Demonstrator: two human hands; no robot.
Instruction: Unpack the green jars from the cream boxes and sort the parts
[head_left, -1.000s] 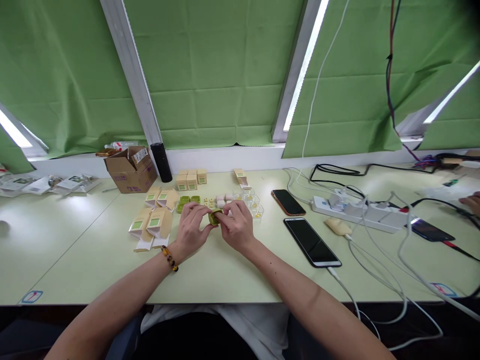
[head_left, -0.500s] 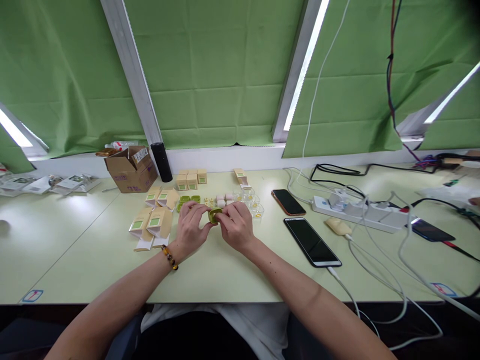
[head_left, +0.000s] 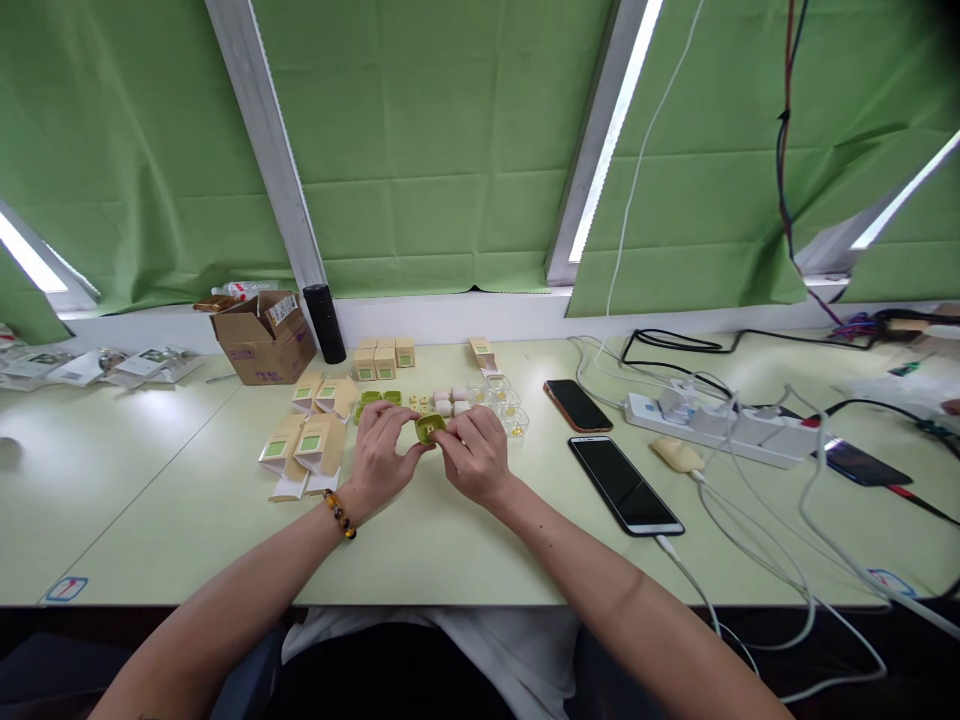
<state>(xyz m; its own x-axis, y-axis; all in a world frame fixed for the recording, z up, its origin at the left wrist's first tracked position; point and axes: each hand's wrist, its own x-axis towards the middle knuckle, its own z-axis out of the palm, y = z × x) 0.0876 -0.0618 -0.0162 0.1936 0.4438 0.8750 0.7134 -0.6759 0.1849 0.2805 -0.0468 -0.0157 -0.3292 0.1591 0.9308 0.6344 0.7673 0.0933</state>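
Observation:
A small green square cup (head_left: 424, 425) is pinched between the fingers and thumb of my left hand (head_left: 382, 455), tilted so its inside faces me. Inside it lies a small cream-coloured piece, too small to name. My right hand (head_left: 476, 455) is closed, its fingertips at the cup's right rim. Behind my hands are more green cups (head_left: 391, 398), several small yellowish pieces (head_left: 422, 403), short whitish-pink cylinders (head_left: 451, 408) and clear plastic cups (head_left: 508, 412) with yellow bits in them.
Open kraft paper boxes (head_left: 319, 445) stand left of my hands, closed ones (head_left: 384, 360) further back. A cardboard carton (head_left: 266, 345) and a black cylinder (head_left: 325, 325) are by the wall. On the right lie two phones (head_left: 626, 485), a power strip (head_left: 720, 430) and cables.
The right fingertips have drawn back from inside the green cup to its rim, and the cream piece in it now shows. The cup's opening is turned more towards me.

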